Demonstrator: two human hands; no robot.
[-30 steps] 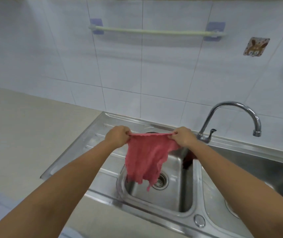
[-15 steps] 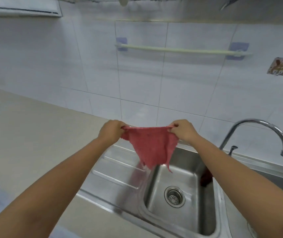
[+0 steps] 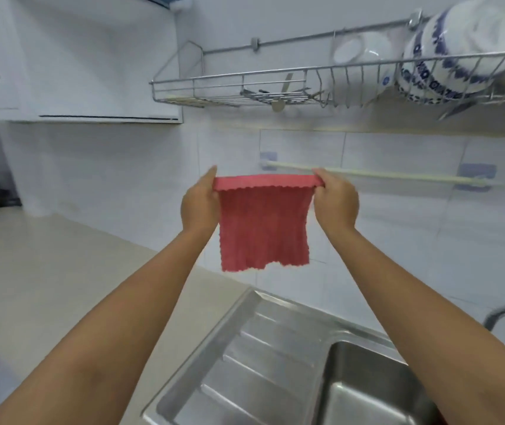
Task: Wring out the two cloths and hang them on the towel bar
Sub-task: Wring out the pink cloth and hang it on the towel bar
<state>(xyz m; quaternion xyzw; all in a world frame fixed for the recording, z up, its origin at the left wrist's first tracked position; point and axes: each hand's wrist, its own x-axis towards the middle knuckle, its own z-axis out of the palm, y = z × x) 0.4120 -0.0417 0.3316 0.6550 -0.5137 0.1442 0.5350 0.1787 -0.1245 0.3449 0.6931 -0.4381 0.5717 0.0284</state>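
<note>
Both arms reach out straight toward the wall. The left hand (image 3: 199, 207) and the right hand (image 3: 335, 201) each pinch a top corner of the red cloth (image 3: 264, 227) in a tight grip. The cloth hangs flat between them, right in front of the left end of the towel bar (image 3: 398, 176), above the sink (image 3: 275, 357).

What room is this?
Most likely a home kitchen: a steel sink set in the counter, a wall dish rack holding bowls, and a towel bar on the tiles.

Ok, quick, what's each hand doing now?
Left hand: grips the red textured cloth by its top left corner.
Right hand: grips its top right corner.
</note>
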